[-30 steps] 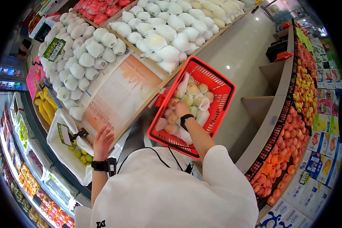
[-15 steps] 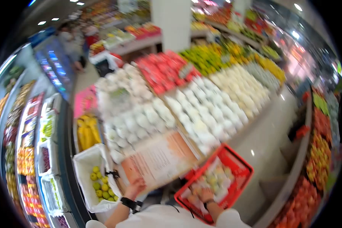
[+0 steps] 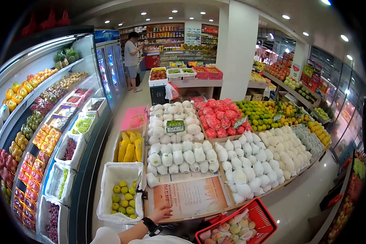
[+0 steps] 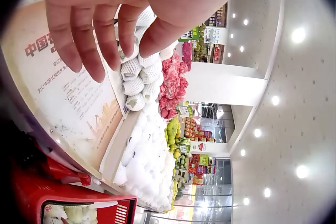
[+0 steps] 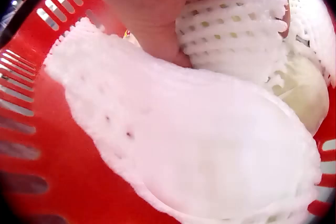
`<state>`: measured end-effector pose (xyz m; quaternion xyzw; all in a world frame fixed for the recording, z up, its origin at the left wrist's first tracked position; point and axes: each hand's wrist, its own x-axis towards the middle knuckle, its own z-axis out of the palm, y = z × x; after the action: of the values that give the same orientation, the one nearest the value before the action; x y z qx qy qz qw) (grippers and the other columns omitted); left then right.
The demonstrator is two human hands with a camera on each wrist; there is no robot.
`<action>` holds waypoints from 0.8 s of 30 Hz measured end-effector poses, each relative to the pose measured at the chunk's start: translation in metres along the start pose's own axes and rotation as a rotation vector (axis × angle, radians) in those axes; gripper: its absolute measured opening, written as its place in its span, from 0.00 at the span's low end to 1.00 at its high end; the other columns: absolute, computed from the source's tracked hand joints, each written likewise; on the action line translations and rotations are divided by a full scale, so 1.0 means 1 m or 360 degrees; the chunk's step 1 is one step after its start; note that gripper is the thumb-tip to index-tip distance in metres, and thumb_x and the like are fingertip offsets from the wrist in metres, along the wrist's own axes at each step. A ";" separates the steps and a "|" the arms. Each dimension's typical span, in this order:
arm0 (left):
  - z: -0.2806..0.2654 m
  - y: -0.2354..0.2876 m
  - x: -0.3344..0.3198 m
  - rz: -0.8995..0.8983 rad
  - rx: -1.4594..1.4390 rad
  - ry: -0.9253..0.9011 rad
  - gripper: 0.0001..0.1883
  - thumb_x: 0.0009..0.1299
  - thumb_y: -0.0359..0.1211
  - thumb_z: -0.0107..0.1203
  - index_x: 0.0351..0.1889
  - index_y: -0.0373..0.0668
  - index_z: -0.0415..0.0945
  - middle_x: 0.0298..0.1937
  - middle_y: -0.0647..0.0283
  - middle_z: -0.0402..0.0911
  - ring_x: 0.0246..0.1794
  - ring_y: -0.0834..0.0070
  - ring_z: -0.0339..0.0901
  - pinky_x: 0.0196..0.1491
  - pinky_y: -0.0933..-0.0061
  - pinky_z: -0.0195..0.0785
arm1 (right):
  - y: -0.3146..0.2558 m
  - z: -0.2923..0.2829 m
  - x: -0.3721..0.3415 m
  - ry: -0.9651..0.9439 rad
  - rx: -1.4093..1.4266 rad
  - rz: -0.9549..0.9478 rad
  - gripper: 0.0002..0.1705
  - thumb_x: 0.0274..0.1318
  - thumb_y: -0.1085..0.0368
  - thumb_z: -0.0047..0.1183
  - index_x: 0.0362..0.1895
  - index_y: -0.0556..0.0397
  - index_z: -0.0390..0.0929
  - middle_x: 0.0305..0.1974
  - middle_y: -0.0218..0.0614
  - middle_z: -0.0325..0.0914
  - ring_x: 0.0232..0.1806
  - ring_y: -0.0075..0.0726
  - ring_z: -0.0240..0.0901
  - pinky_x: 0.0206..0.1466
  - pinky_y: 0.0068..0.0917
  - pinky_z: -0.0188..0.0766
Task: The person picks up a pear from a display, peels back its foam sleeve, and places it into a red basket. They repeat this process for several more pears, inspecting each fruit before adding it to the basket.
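Note:
My left hand (image 3: pixel 162 213) hovers at the near edge of a printed sheet (image 3: pixel 191 194), its fingers loosely spread and holding nothing. The left wrist view shows the same fingers (image 4: pixel 79 35) hanging relaxed in front of the sheet. My right hand (image 5: pixel 147 11) is down in a red shopping basket (image 3: pixel 268 219). Its thumb and fingers curl round a fruit in a white foam net (image 5: pixel 231 24). Beside it lies a pale, greenish-yellow fruit (image 5: pixel 307 95) partly out of its net. A larger foam-netted fruit (image 5: pixel 194 140) fills the foreground of that view.
Beyond the sheet, rows of white foam-netted fruit (image 3: pixel 183 158) cover the display stand. A white-lined crate of green fruit (image 3: pixel 103 203) stands to the left, near a refrigerated shelf (image 3: pixel 75 179). Another person (image 3: pixel 131 57) stands far back in the aisle; a fruit shelf lines the right.
The head view has tilted up from the basket to the wider shop, so the basket and hands sit lower in it. My right hand stays in the basket, my left by the sheet.

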<state>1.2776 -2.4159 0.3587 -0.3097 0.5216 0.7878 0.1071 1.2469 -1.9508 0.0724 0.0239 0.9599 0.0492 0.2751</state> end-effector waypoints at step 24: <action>0.056 0.085 -0.002 0.0463 0.0293 -0.0567 0.21 0.71 0.34 0.49 0.63 0.46 0.63 0.37 0.64 0.76 0.40 0.78 0.75 0.46 0.75 0.69 | 0.006 -0.389 -0.115 0.0485 0.3360 -0.0629 0.24 0.51 0.78 0.48 0.54 0.58 0.63 0.46 0.39 0.74 0.44 0.39 0.75 0.47 0.35 0.76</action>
<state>1.2160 -2.4028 0.4391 -0.0765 0.6032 0.7862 0.1107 1.1383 -1.9852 0.4614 0.0870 0.5287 -0.8443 -0.0032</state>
